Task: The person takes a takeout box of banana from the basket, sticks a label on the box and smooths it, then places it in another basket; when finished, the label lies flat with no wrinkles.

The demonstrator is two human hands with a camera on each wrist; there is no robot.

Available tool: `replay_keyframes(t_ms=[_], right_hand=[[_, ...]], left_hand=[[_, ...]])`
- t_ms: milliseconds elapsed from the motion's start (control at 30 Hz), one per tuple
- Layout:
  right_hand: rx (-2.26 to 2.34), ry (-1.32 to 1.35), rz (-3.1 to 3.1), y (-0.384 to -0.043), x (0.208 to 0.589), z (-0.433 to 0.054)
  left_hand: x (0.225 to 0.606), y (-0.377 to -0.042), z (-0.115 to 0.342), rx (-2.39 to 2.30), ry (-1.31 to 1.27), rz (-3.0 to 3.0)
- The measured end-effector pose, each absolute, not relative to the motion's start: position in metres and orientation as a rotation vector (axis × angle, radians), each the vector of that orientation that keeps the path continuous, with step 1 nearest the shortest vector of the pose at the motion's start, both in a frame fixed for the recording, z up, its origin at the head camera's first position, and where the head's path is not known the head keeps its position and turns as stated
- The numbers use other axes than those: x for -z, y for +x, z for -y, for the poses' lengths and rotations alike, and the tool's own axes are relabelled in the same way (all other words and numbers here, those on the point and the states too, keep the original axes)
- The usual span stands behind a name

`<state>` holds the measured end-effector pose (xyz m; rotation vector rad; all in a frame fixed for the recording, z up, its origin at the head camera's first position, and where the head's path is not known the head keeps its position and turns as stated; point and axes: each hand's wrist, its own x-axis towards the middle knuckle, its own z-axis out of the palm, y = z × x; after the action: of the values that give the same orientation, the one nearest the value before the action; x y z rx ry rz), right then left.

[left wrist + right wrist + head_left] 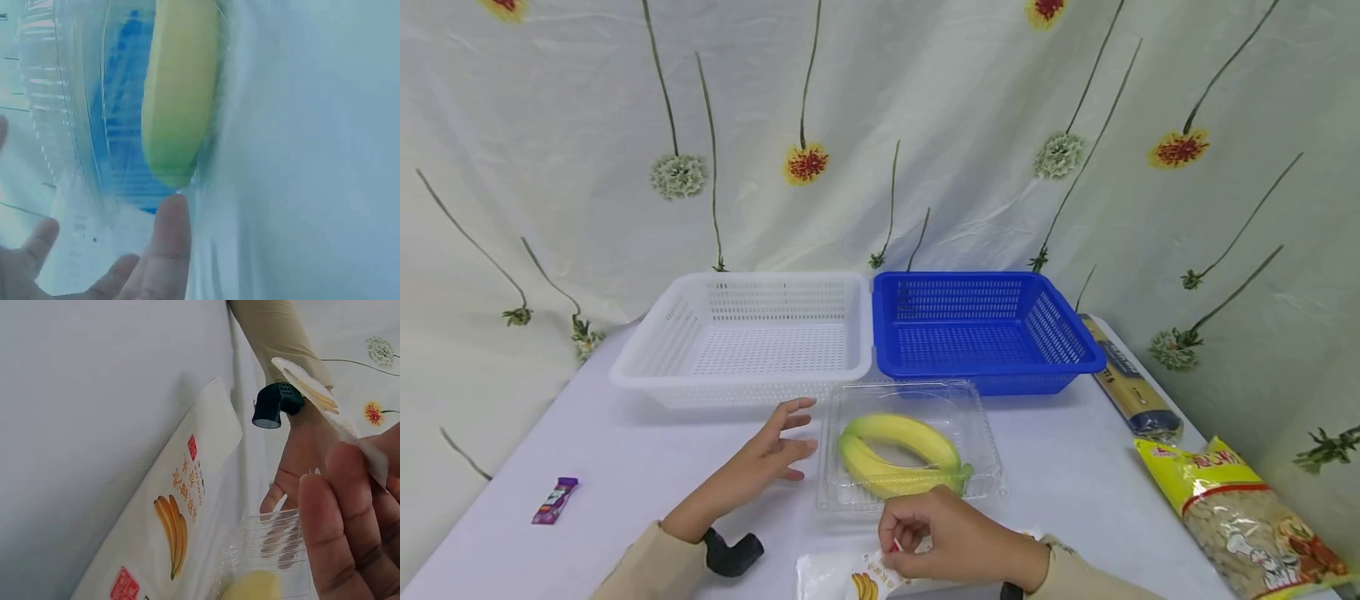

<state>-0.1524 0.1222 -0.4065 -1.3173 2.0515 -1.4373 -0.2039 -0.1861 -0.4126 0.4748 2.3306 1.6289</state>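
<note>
A clear plastic clamshell box (983, 433) with bananas (917, 435) inside stands in the middle of the table, lid down. Beside its left wall my left hand (760, 467) is held with spread fingers, holding nothing. In the left wrist view, the thumb (170, 247) reaches close to the box near a banana's green end; whether it touches cannot be told. My right hand (943, 533), in front of the box, pinches a white banana-printed sticker (309, 387) between thumb and fingers. Under it lies a white label sheet (215, 419) printed with bananas and red marks.
Behind the box stand a white basket (745, 385) and a blue basket (992, 368), side by side. On the right lie a packet of noodles (1131, 379) and a yellow food bag (1247, 517). A small purple snack bar (555, 501) lies at the left.
</note>
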Motion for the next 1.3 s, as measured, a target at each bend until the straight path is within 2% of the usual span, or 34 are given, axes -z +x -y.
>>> replay_keyframes(t_ms=[400,833,1100,1300], right_hand=[[1.448,-1.294,-2.061,-0.158,0.394,-0.121],[1.753,-1.052,-1.991,-0.18,0.383,-0.13],[1.739,-0.799,-2.125,-0.197,0.368,-0.134],[1.708,-0.743,-2.194,-0.215,0.364,-0.142]], left_hand=[[0.412,-0.216,0.164,-1.782,0.384,-2.157],[0.413,-0.22,0.16,-1.805,0.41,-2.091],[0.412,-0.22,0.159,-1.825,0.413,-2.071],[0.412,-0.22,0.158,-1.832,0.404,-2.083]])
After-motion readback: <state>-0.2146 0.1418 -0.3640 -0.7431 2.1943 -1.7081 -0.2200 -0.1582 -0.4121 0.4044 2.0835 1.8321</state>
